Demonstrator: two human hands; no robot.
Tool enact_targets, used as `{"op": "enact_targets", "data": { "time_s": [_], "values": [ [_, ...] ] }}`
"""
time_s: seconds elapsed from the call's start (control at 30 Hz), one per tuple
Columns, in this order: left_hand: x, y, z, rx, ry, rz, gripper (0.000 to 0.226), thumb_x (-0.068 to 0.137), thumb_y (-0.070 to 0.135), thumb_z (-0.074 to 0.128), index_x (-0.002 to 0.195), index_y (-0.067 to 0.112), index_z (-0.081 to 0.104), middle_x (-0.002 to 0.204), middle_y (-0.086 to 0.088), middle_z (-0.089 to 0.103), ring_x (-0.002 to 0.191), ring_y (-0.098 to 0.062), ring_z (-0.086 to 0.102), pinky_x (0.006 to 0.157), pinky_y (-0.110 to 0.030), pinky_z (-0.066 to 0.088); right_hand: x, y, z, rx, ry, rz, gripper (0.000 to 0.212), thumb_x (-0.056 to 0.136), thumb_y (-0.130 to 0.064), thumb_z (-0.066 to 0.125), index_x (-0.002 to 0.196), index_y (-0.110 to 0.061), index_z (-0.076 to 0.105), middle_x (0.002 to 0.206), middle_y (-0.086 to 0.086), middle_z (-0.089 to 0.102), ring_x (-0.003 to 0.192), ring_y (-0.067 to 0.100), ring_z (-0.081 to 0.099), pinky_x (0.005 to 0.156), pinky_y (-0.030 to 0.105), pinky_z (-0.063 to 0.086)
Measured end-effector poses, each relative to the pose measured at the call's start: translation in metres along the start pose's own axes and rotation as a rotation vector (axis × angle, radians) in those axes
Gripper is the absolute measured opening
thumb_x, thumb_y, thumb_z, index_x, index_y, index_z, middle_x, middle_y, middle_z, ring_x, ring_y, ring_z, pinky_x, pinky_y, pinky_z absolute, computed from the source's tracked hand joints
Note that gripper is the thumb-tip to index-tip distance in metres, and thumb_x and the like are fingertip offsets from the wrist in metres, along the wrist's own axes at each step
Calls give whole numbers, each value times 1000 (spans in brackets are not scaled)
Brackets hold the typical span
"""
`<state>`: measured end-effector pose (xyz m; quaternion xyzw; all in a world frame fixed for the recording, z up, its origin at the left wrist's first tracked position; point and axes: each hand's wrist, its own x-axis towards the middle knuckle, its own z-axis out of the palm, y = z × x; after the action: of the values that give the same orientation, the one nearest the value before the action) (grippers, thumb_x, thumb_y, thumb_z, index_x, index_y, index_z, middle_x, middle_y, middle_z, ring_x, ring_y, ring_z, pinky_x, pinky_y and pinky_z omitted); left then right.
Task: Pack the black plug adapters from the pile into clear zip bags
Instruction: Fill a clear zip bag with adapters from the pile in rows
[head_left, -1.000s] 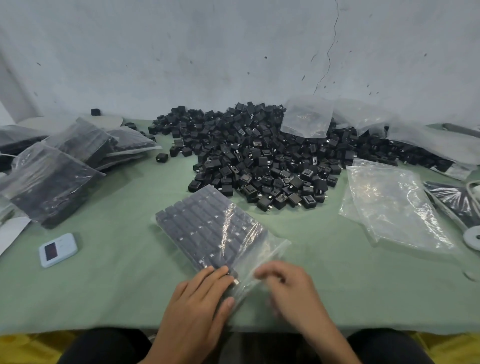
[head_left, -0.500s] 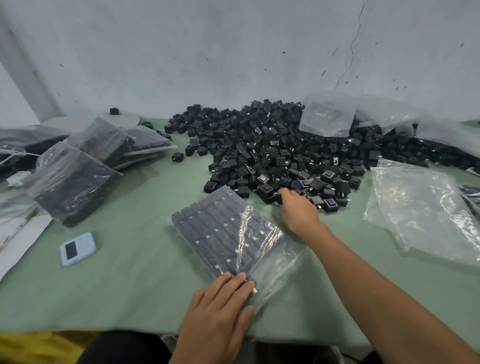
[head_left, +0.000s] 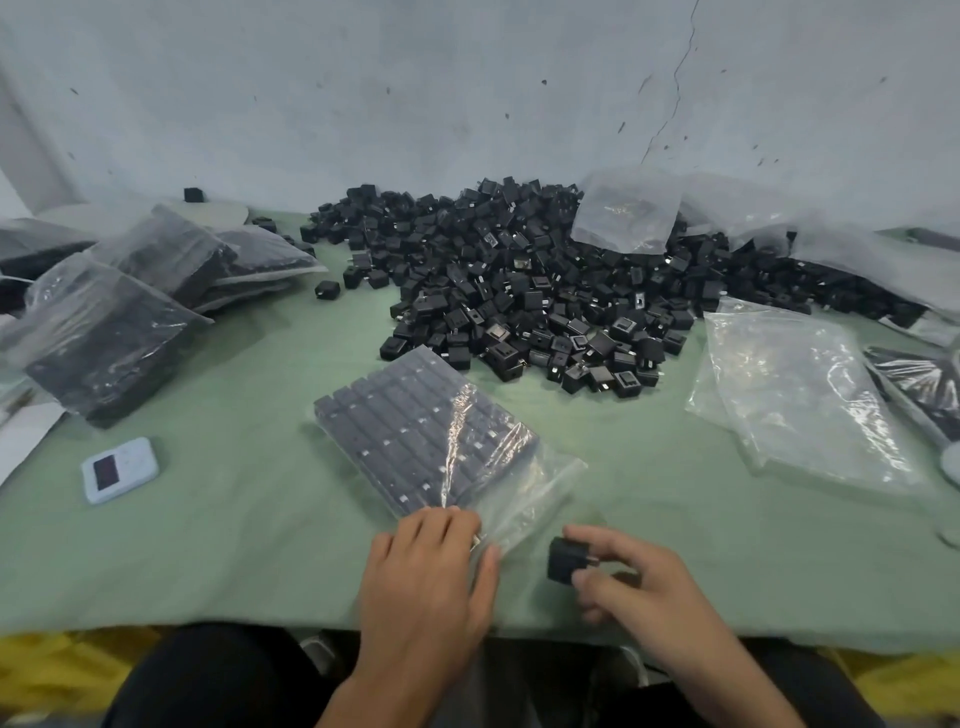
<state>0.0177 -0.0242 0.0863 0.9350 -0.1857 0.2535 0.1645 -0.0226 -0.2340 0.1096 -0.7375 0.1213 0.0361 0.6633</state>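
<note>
Right hand (head_left: 639, 582) — adapter (head_left: 563, 564) in grip, near bag (head_left: 431, 441)

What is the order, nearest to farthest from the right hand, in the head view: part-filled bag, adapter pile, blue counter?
1. The part-filled bag, just left of the right hand, which pinches one adapter.
2. The adapter pile, ahead.
3. The blue counter, far left.
</note>
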Motion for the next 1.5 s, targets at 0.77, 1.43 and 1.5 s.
{"op": "enact_targets", "data": {
  "time_s": [0.77,1.43,1.5],
  "values": [
    [-4,-4,7,41,-19,6,23,88,40,52,102,28,67,112,7,64,100,-19,61,78,-35,45,43,10,77,-90,56,-17,40,95,-12,55,111,-45,72,64,-5,65,50,10,58,45,27,48],
    [-4,-17,16,19,-32,172,47,92,45,52,129,21,68,139,6,61,127,-17,59,98,-35,36,106,-35,-9,-546,454,-284,15,89,-26,55,93,-33,68,95,-16,71,83,13,63,75,29,46],
    [-4,-16,16,12,-37,161,48,92,46,51,129,22,68,139,7,61,127,-16,58,99,-33,35,145,-47,-14,-738,399,-365,28,95,-14,51,116,-29,64,119,-9,64,97,17,60,80,32,45]
  ]
}}
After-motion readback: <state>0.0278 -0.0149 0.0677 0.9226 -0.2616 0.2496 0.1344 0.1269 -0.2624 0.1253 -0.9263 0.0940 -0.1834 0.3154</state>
